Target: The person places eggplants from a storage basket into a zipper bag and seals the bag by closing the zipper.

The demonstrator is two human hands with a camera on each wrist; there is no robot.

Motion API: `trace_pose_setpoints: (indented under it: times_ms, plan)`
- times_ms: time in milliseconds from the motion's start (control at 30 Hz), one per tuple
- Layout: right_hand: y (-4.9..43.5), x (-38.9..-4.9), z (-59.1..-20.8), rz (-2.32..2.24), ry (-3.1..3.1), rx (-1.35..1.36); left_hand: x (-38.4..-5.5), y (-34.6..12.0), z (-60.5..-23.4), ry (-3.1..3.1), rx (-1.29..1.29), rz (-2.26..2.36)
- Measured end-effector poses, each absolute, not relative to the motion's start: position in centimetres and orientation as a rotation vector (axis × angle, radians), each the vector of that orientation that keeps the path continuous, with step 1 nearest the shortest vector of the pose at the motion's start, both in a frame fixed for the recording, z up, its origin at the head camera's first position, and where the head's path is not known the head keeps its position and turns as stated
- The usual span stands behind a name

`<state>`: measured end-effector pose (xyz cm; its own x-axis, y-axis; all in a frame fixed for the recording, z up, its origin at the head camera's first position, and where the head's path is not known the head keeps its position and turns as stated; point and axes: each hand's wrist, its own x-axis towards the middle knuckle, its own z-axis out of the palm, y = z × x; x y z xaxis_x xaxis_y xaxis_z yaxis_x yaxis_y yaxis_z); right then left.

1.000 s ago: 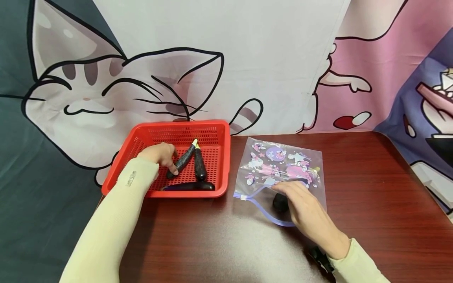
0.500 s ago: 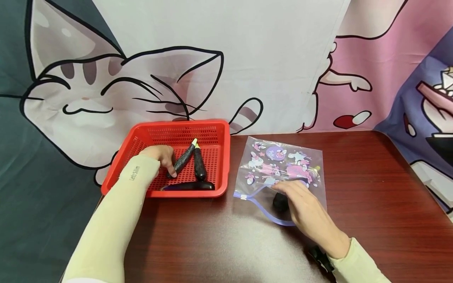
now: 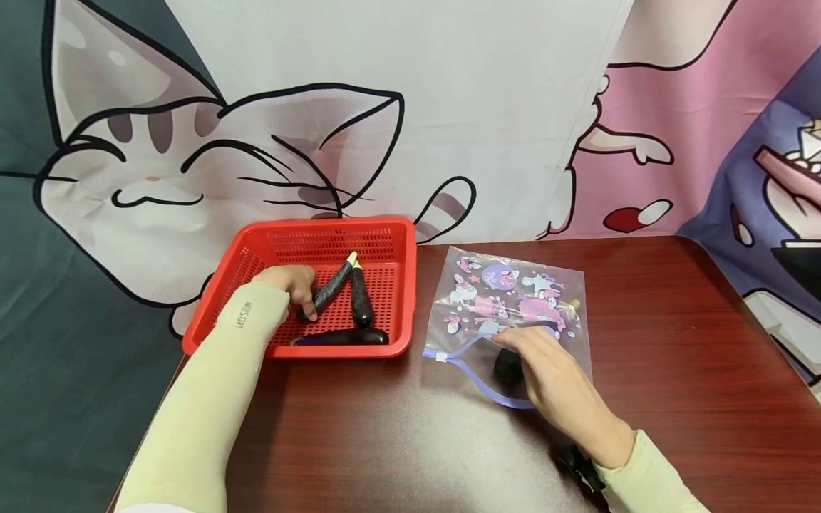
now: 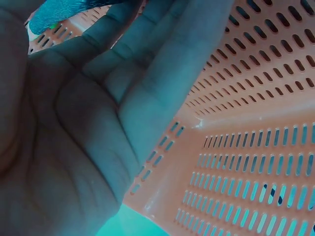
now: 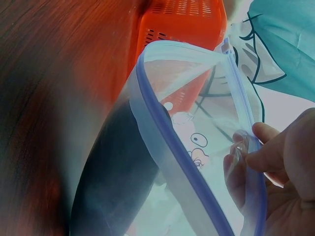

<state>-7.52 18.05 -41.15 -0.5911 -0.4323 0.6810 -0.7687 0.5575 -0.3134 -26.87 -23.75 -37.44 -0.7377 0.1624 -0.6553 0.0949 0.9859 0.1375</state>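
My left hand (image 3: 291, 285) reaches into the red plastic basket (image 3: 410, 285) and grips the lower end of a dark eggplant (image 3: 333, 286) between thumb and fingers. A second eggplant (image 3: 361, 298) lies beside it. A third eggplant (image 3: 346, 338) lies crosswise near the basket's front wall. The left wrist view has the palm (image 4: 93, 128) close up, with part of the gripped eggplant (image 4: 69, 12) at the top. My right hand (image 3: 558, 385) pinches the purple zip edge of a clear printed zip bag (image 3: 442, 306), whose mouth gapes. Inside the bag lies a dark eggplant (image 5: 118, 172).
Basket and bag stand side by side on a brown wooden table (image 3: 385, 442). A cartoon-printed cloth (image 3: 500, 107) hangs behind them. A white slider (image 3: 441, 358) sits at the bag's left corner.
My left hand shifts slightly at the eggplant's lower end, and its forearm has moved a little. The right hand and the bag stay where they were.
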Motion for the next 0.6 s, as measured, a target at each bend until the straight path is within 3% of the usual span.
trace_pose_setpoints:
  times_ms: [600]
  plan:
    - [18.2, -7.4, -41.0, 0.816, -2.255, 0.973, -26.0, -24.6, -35.3, 2.422, 0.214, 0.104]
